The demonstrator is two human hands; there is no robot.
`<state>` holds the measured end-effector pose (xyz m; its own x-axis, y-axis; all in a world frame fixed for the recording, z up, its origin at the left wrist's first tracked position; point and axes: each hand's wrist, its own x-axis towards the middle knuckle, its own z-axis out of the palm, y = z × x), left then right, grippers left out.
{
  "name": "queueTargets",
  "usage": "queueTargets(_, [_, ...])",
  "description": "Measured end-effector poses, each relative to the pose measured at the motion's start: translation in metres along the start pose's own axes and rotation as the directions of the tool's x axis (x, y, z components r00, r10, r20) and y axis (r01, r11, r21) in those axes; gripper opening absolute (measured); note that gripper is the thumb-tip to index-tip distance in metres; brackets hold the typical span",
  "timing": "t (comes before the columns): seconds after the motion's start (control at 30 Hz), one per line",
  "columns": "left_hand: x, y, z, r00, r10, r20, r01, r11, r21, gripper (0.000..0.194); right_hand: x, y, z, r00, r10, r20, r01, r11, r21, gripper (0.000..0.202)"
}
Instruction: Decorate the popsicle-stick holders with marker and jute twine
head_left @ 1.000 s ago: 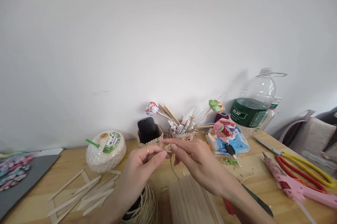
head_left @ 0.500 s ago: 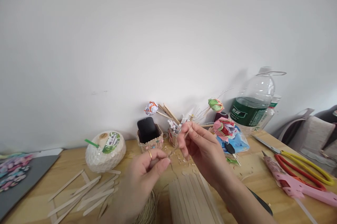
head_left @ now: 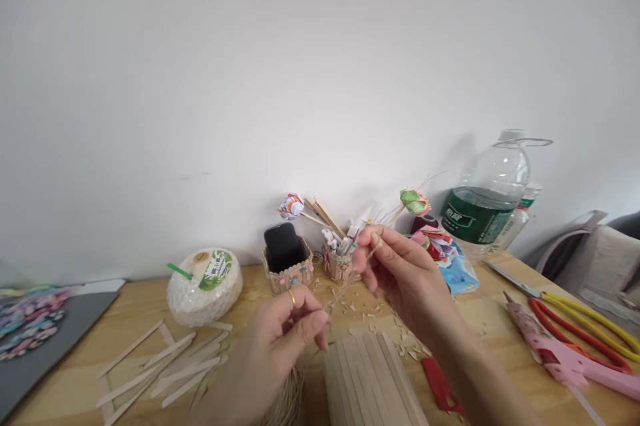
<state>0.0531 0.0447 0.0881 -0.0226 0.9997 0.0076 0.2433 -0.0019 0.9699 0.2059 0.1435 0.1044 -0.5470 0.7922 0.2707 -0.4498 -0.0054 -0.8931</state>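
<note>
White wall behind, pale wooden surface (head_left: 125,319) below. Left hand (head_left: 280,339) and right hand (head_left: 400,273) each pinch one end of a short run of twine (head_left: 345,283), both grips closed on it between thumb and forefinger. The strand's long axis slopes up and away from the left grip to the right grip, which sits higher and farther out; it looks taut, though the fibre is thin and partly blurred. A gold ring (head_left: 293,298) sits on a left finger. The left grip is nearer the twine coil (head_left: 287,403), a loose bundle of coarse, hairy, tan fibre lying directly beneath it at the frame's lower edge. Just right of that grip and below the strand lies a panel of sticks (head_left: 370,379): flat, smooth, round-ended wooden slats laid side by side. Loose sticks (head_left: 165,369) of the same kind are scattered well left of the left grip. Small wood chips (head_left: 360,309) litter the surface under the strand. Beyond the right grip stand a stick-built cup (head_left: 337,263) of pens and a stick-built holder (head_left: 289,273) with a phone. Well right of the right grip lies a pink glue gun (head_left: 560,353).
</note>
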Motion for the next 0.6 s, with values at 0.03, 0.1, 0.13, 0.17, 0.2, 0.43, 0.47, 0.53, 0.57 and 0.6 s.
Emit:
queueTargets(0.03, [0.001, 0.0, -0.001, 1.0, -0.012, -0.012, 0.012, 1.0, -0.019, 0.025, 0.0, 0.0, -0.001, 1.0, -0.016, 0.003, 0.016, 0.997, -0.072, 0.019])
queueTargets(0.1, [0.004, -0.001, -0.002, 0.999, -0.045, -0.02, 0.043, 0.996, -0.076, 0.021, 0.001, 0.001, -0.001, 1.0, -0.026, -0.001, 0.026, 0.984, -0.175, 0.021])
queueTargets(0.13, [0.006, -0.001, -0.002, 0.998, -0.054, -0.016, 0.052, 0.993, -0.108, 0.027, 0.001, 0.001, -0.001, 1.0, -0.017, -0.005, 0.016, 0.978, -0.208, 0.021])
queueTargets(0.17, [0.007, -0.001, -0.003, 0.998, -0.058, -0.008, 0.057, 0.99, -0.13, 0.035, 0.0, 0.002, 0.0, 1.0, -0.004, -0.013, 0.001, 0.973, -0.23, 0.02])
queueTargets(0.2, [0.008, -0.001, -0.003, 0.998, -0.061, -0.002, 0.06, 0.988, -0.142, 0.042, 0.0, 0.002, 0.001, 1.0, 0.006, -0.028, -0.013, 0.968, -0.25, 0.019])
queueTargets(0.43, [0.011, 0.0, -0.001, 0.993, -0.105, -0.056, 0.093, 0.977, -0.192, 0.02, -0.001, -0.002, 0.006, 0.986, -0.031, -0.167, -0.034, 0.927, -0.374, 0.017])
queueTargets(0.47, [0.011, 0.0, -0.001, 0.993, -0.104, -0.062, 0.09, 0.975, -0.203, 0.019, -0.001, -0.002, 0.006, 0.985, -0.025, -0.172, -0.042, 0.927, -0.373, 0.018])
queueTargets(0.53, [0.012, 0.0, -0.001, 0.993, -0.093, -0.074, 0.077, 0.978, -0.192, 0.017, -0.001, 0.001, 0.005, 0.981, -0.028, -0.191, -0.052, 0.914, -0.402, 0.019])
queueTargets(0.57, [0.012, -0.001, -0.001, 0.993, -0.086, -0.08, 0.07, 0.982, -0.178, 0.016, -0.002, 0.002, 0.005, 0.979, -0.041, -0.202, -0.052, 0.899, -0.435, 0.019])
queueTargets(0.6, [0.013, -0.001, -0.002, 0.993, -0.08, -0.084, 0.065, 0.984, -0.164, 0.014, -0.002, 0.004, 0.005, 0.976, -0.06, -0.212, -0.049, 0.879, -0.473, 0.019])
